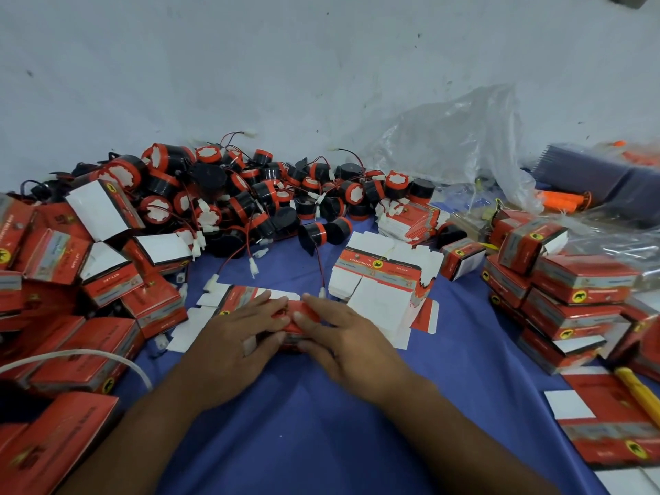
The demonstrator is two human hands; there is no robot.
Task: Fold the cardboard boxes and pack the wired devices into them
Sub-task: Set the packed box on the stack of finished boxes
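Reaching forward over the blue cloth (321, 423), both forearms meet at the middle of the view. The left hand (243, 326) and right hand (335, 334) face each other, fingers laid over the top of a small red box (298, 316) and thumbs at its near side, so each hand pinches one end. The box sits low on the cloth between them, partly hidden by the fingers; whether it is shut or what it holds cannot be told.

Left of the hands lies a heap of folded boxes (107, 244), several with white flaps standing open, their insides not visible. On the right, more boxes (571, 291) are stacked in rows. Flat blanks (382, 276) lie in a pile just beyond the right hand, and one more blank (221, 301) lies under the left hand.

Behind, against the wall, the devices (250, 194) lie heaped: black drums with red bands, white-centred faces, and red-and-black wires ending in white plugs. A clear bag (464, 144) slumps beside them.
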